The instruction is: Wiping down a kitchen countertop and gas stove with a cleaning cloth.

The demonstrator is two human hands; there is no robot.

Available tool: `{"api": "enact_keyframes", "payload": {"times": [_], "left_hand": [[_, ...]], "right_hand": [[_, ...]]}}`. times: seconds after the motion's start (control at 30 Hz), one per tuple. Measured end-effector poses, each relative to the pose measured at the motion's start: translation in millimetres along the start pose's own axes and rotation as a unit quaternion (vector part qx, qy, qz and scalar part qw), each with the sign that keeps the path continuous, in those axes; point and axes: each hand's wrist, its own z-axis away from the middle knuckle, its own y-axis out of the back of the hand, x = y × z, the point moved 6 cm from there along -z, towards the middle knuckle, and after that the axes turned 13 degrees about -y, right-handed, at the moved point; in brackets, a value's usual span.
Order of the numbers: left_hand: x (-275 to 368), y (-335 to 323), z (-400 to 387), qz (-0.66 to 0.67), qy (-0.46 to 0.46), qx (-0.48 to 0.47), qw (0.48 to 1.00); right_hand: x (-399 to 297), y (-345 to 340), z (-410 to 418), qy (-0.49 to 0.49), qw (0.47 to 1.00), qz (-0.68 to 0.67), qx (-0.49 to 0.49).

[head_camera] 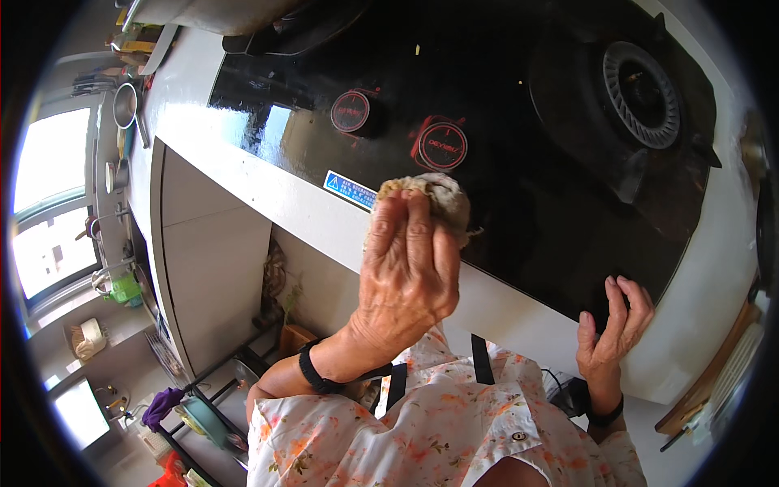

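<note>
My left hand (408,274) presses a crumpled, stained rag (447,198) against the front edge of a black glass gas cooktop (517,231). The rag lies just below a round control knob (443,146) and covers the end of a blue warning sticker (347,187). A second knob (351,112) stands farther left. Near the cooktop's right front corner, my right hand (614,322) rests with its fingers apart and holds nothing. A burner (642,94) with a ridged ring sits at the far right. Small yellow crumbs (417,50) lie on the glass.
A large metal pan (201,15) stands at the upper left. On the counter beyond is a small saucepan (126,106), its handle pointing towards me. A black rack (213,389) with bowls stands at the lower left. A wooden board (688,408) leans at the right.
</note>
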Motion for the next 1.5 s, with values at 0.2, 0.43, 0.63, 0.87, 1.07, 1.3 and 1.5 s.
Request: {"api": "enact_keyframes", "payload": {"times": [0.2,0.43,0.63,0.87,1.07,1.3,1.5], "left_hand": [[-30,1,10,-0.003,0.074,0.003,0.997],[-72,-1,33,-0.022,0.088,0.000,0.996],[-117,-12,49,-0.020,0.075,-0.014,0.997],[-165,-10,25,0.057,0.058,0.065,0.995],[-183,-18,-5,0.102,0.013,0.092,0.990],[-176,-23,-37,0.088,-0.038,0.120,0.988],[-171,-25,-56,0.086,-0.039,0.060,0.994]], "right_hand": [[0,-1,3,0.006,1.000,0.010,0.006],[-1,1,1,-0.028,0.999,-0.001,-0.024],[-14,1,2,-0.133,0.990,-0.001,-0.038],[-16,-6,8,-0.132,0.990,0.038,0.030],[-14,-8,11,-0.145,0.988,0.057,0.018],[-12,-7,11,-0.152,0.987,0.037,0.028],[-12,-7,11,-0.176,0.984,0.014,0.022]]}}
